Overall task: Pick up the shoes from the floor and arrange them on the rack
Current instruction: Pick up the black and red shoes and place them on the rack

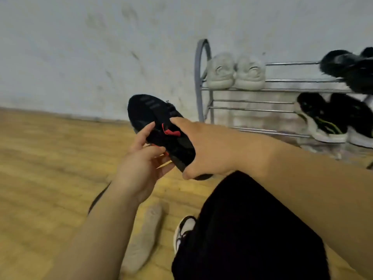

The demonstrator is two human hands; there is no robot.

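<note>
Two hands are seen, the left hand (141, 158) and the right hand (210, 150), and one black shoe (161, 128) is held between them. One metal rack (252, 89) is seen beyond the right hand. On it, two pale shoes (235, 71) are counted on the top shelf, and two black-and-white shoes (335, 118) lower down. Dark shoes (351, 65) at the top right are too blurred to be counted. Below the hands, one beige shoe (143, 237) and one black-and-white shoe (184, 229) are counted on the floor.
</note>
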